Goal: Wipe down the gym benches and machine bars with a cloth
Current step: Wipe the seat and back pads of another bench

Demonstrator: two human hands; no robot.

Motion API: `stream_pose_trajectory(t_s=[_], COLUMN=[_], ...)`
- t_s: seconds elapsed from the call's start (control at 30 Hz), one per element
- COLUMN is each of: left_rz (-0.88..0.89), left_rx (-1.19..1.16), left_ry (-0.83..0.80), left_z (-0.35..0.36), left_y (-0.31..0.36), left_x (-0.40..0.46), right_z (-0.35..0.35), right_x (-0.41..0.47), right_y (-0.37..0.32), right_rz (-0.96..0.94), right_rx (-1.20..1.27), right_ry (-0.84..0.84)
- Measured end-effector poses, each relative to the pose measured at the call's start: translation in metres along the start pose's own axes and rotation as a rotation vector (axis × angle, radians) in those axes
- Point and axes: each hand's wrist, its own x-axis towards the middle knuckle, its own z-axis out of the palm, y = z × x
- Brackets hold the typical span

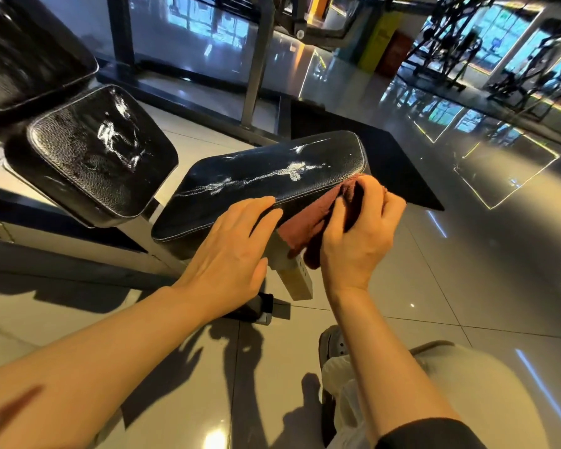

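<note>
Black pebbled leatherette covers the bench seat pad (266,176), a long rounded-corner cushion with pale stitching along its edge and white, streaky smears across its glossy top. The left hand (230,251) lies with fingers straight and together, their tips resting on the near edge of that pad. The right hand (360,228) curls its fingers around a rust-red cloth (308,225), soft and nappy, bunched in folds against the pad's near right corner and hanging down over the side. Beside the seat stands a second pad (94,150), squarer, of the same grained black upholstery, also marked with white streaks; a third dark cushion (30,50) sits at the upper left. A pale square-section metal post (297,280) with small holes runs down beneath the seat. Below lies a floor (467,270) of large glossy grey tiles that mirror window light, and a flat black mat (399,163) lies just behind the bench.
</note>
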Motion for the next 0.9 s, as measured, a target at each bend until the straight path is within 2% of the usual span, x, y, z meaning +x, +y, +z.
stream_pose_trajectory(t_s=[0.07,0.2,0.23,0.27,0.33,0.4,0.47,0.53,0.6,0.7,0.77,0.83,0.9], left_rz=[0.003,-0.007,-0.010,-0.011,-0.006,-0.001,0.001,0.002,0.002,0.000,-0.001,-0.001,0.001], left_rx=[-0.006,-0.027,-0.028,-0.029,-0.029,-0.018,-0.011,-0.013,-0.013,-0.039,-0.050,-0.056,-0.051], left_ry=[0.004,0.003,0.000,-0.002,0.000,-0.002,-0.008,-0.011,-0.008,0.000,0.000,0.006,0.006], left_z=[-0.001,-0.002,-0.002,-0.002,-0.002,-0.001,-0.001,0.000,0.000,-0.001,-0.003,-0.004,-0.003], left_y=[0.001,0.003,0.004,0.004,0.002,0.000,-0.003,-0.004,-0.003,-0.002,-0.002,-0.002,-0.002], left_x=[0.000,0.001,0.001,0.000,-0.001,-0.002,-0.003,-0.004,-0.003,-0.002,-0.002,-0.002,-0.002], right_z=[0.002,0.000,-0.001,-0.002,-0.006,-0.009,-0.010,-0.007,-0.001,0.011,0.013,0.011,0.005], right_x=[-0.009,-0.035,-0.038,-0.037,-0.027,-0.011,0.003,0.007,-0.001,-0.030,-0.044,-0.043,-0.030], right_y=[-0.002,-0.003,-0.002,-0.003,-0.005,-0.006,-0.005,-0.006,-0.009,-0.011,-0.010,-0.011,-0.014], right_rz=[-0.070,-0.308,-0.349,-0.365,-0.336,-0.223,-0.074,0.008,-0.018,-0.161,-0.179,-0.170,-0.158], right_rx=[0.005,-0.086,-0.104,-0.108,-0.097,-0.068,-0.041,-0.026,0.003,0.008,0.025,0.063,0.080], right_ry=[-0.056,-0.378,-0.414,-0.405,-0.266,-0.070,0.030,0.040,-0.011,-0.237,-0.345,-0.313,-0.161])
